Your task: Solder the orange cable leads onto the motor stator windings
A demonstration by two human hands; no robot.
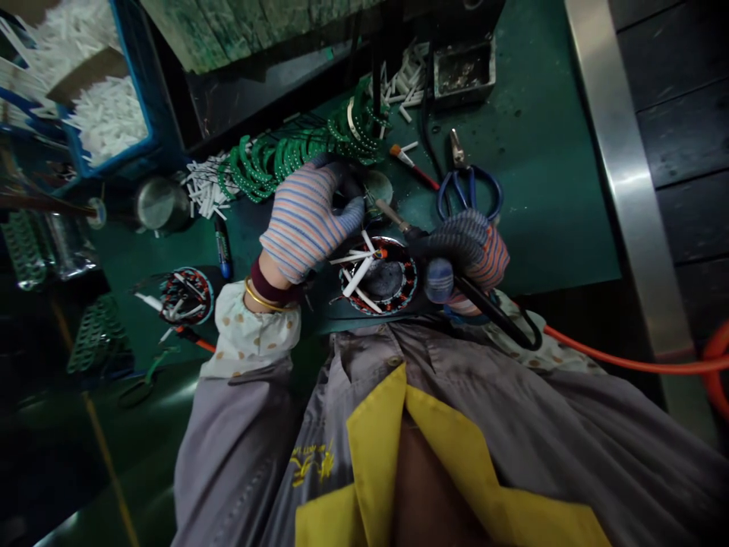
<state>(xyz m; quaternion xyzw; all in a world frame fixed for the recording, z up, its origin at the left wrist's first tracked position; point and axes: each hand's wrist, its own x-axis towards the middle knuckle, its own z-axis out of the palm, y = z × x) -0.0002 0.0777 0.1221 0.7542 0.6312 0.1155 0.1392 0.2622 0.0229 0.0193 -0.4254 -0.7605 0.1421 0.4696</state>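
Note:
In a striped glove with dark fingertips, my left hand (310, 216) is closed in a pinch above the bench. What sits between its fingers is hidden. My right hand (464, 251), gloved alike, is wrapped round a soldering iron (403, 223), whose metal tip points up and left towards the left fingertips. Below the tip stands a round wire-wound motor coil (411, 287), with white sleeves (358, 277) and leads sticking out of its top. Just beyond my left hand lies a row of green curved circuit boards (285, 163).
Blue-handled cutters (470, 190) and a red brush (418, 171) lie beyond my right hand. A metal tray (464, 70) sits at the back. To the left are another wound coil (187, 296), a marker (222, 248), a metal tin (162, 203) and a blue bin (145, 91) of white sleeves.

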